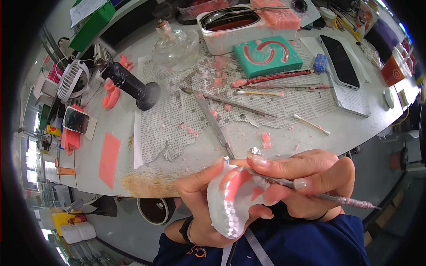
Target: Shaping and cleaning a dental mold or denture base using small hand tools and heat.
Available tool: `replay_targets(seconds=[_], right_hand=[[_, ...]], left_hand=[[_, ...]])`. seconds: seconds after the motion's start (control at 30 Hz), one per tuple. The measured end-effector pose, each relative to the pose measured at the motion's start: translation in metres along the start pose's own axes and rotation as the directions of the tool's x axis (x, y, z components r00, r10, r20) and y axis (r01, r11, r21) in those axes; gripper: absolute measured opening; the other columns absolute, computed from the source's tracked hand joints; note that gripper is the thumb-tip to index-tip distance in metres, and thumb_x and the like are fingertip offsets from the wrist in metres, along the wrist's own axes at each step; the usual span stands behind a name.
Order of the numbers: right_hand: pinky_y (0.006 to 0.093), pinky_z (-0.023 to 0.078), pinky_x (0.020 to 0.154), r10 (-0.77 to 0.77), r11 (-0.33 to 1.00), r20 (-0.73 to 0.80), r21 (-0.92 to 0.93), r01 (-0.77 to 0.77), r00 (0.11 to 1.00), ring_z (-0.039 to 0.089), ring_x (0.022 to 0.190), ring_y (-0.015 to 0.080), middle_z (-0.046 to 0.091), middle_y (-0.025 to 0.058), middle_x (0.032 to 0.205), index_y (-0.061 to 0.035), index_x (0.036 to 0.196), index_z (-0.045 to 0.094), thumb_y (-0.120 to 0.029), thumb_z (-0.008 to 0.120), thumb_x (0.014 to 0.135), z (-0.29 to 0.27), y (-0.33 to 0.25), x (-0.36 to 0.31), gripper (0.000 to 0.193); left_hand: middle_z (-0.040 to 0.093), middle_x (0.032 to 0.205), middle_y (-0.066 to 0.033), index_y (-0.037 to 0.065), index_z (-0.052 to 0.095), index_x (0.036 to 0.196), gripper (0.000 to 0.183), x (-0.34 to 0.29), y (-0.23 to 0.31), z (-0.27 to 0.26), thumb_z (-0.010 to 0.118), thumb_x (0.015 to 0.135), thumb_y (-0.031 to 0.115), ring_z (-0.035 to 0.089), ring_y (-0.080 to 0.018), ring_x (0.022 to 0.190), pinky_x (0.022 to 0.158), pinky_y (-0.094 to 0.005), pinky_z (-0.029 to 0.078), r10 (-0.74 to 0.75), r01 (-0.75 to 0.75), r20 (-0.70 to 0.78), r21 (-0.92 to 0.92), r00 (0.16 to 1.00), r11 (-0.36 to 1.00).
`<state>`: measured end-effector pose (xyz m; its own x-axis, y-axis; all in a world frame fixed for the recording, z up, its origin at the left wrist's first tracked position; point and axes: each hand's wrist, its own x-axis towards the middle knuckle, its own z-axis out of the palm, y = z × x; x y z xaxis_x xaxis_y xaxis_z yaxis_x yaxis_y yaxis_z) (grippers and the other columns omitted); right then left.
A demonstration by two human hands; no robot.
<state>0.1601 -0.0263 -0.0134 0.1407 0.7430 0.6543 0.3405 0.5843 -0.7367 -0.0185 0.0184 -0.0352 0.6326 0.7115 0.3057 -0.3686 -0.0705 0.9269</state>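
Note:
A white plaster dental cast (215,208) with a row of teeth and a pink wax band (238,181) is held low in front of my body. My left hand (198,201) is closed around its side, thumb near the upper edge. A slim metal wax carving tool (341,199) lies between the fingers of my right hand (316,177). Its working end reaches over the cast by the pink wax, and the exact tip is partly hidden by my fingers. Fingertips of the right hand are beside the cast's right side.
Newspaper (155,119) carries a steel knife (213,119), another carving tool (239,104), cotton swabs (310,124) and wax crumbs. Behind are a glass spirit lamp (175,46), a green block (268,64) and a white wax pot (217,37). A black torch (133,86), pink wax sheet (109,159) and phone (339,62) flank them.

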Motion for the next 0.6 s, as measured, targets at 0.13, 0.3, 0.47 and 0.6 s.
replay_targets(seconds=[0.13,0.3,0.47,0.6], right_hand=[[0.038,0.062,0.066,0.019,0.999,-0.038,0.045,-0.017,0.999,0.072,0.084,0.0367,0.068,0.031,0.09,-0.0032,0.093,0.035,-0.004,0.075,0.081,0.003,0.003,-0.002,0.042],[0.0412,0.062,0.067,0.185,0.954,-0.146,0.262,-0.142,0.972,0.072,0.08,0.037,0.068,0.0267,0.081,-0.0025,0.091,0.029,-0.009,0.071,0.088,0.008,0.001,0.0,0.042],[0.0422,0.062,0.069,0.14,0.947,-0.212,0.313,-0.068,0.967,0.072,0.077,0.0369,0.068,0.0264,0.079,-0.0038,0.092,0.03,-0.013,0.07,0.089,0.011,0.008,-0.003,0.041],[0.0444,0.062,0.067,0.131,0.966,-0.194,0.244,-0.082,0.972,0.071,0.075,0.0388,0.067,0.0284,0.085,-0.0043,0.092,0.031,-0.017,0.072,0.088,0.013,0.01,0.005,0.043]], left_hand=[[0.047,0.132,-0.0286,0.008,0.019,0.138,0.086,0.006,0.005,0.002,0.08,0.078,0.006,0.06,-0.0296,0.112,0.086,-0.0354,0.058,0.08,-0.087,0.033,0.292,0.996,0.953],[0.05,0.128,-0.0284,0.005,0.019,0.138,0.087,0.008,0.006,0.002,0.082,0.078,0.013,0.061,-0.0296,0.111,0.088,-0.0344,0.055,0.139,-0.143,0.045,0.491,0.989,0.86],[0.047,0.13,-0.0273,0.001,0.02,0.137,0.09,0.009,0.005,0.002,0.084,0.075,0.018,0.06,-0.0281,0.111,0.087,-0.0323,0.054,0.164,-0.184,0.085,0.488,0.983,0.853],[0.045,0.126,-0.0187,-0.006,0.024,0.135,0.095,-0.005,-0.006,-0.003,0.084,0.075,0.037,0.058,-0.0232,0.108,0.087,-0.0305,0.051,0.104,-0.084,-0.011,0.51,0.995,0.856]])
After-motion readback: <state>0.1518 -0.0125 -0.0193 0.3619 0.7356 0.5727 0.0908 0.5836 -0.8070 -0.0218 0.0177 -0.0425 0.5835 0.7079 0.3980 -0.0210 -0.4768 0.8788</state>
